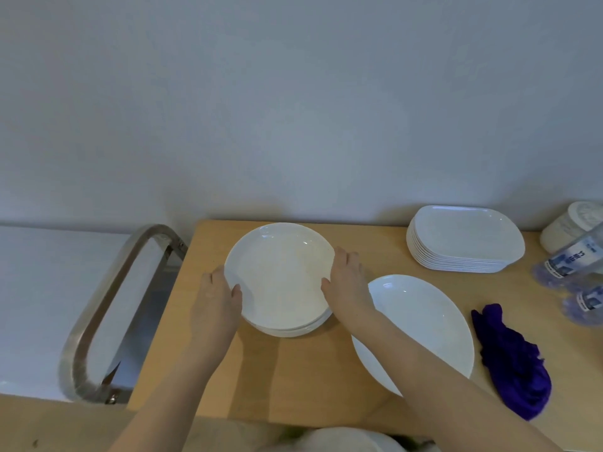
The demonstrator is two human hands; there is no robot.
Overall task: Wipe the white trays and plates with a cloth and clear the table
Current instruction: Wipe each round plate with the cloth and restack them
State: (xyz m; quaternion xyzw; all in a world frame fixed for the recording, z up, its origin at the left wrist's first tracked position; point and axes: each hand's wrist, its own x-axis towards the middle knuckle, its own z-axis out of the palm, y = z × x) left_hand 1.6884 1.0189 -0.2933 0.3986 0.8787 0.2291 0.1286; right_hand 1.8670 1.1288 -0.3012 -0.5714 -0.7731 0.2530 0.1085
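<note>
A small stack of round white plates sits on the wooden table near its back left corner. My left hand grips the stack's left rim, thumb on top. On the right rim, my right hand holds the stack the same way. Just right of the stack lies one large white plate, partly under my right forearm. A stack of several white rectangular trays stands at the back right. A crumpled purple cloth lies at the right, untouched.
Clear plastic water bottles lie at the right edge beside a white lidded jar. A steel cart handle stands left of the table. The wall runs right behind the table. Something white and blurred shows at the bottom edge.
</note>
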